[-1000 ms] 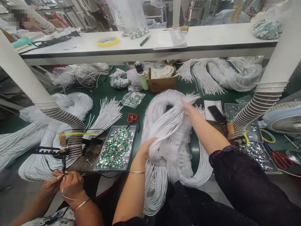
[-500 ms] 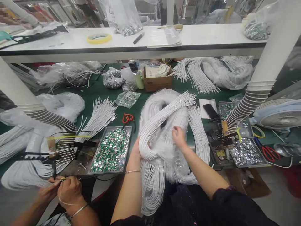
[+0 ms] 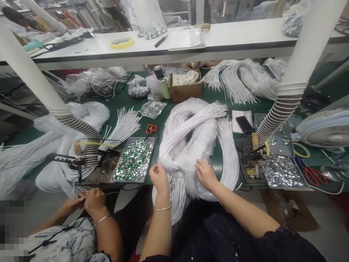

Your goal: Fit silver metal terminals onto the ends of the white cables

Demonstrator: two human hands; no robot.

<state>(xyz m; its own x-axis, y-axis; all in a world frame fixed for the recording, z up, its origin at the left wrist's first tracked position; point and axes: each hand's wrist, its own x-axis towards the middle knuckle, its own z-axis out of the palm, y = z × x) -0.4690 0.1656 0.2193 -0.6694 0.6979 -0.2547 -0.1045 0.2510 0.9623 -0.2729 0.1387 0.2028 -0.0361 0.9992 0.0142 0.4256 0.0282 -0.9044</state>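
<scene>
A large coil of white cables (image 3: pixel 174 142), partly wrapped in clear plastic film (image 3: pixel 188 160), lies in front of me on the green table. Its loose cable ends fan out at the upper right, and another strand hangs down the right side. My left hand (image 3: pixel 159 176) is at the coil's lower left edge, thumb and fingers pinched together. What they hold, if anything, is too small to make out. My right hand (image 3: pixel 206 175) has its fingers closed on the plastic film at the middle of the coil. Cable loops droop over the table's front edge between my forearms.
Left stands a tray of small green-and-silver parts (image 3: pixel 133 160); right, a tray of silver parts (image 3: pixel 285 173). Ribbed ducts (image 3: pixel 272 112) reach down on both sides. A cardboard box (image 3: pixel 185 91) stands behind the coil. A co-worker's hands (image 3: pixel 94 202) work at lower left.
My left hand has come out from under the coil's left side to its edge. My right hand has moved down along the plastic film. The view has shifted slightly.
</scene>
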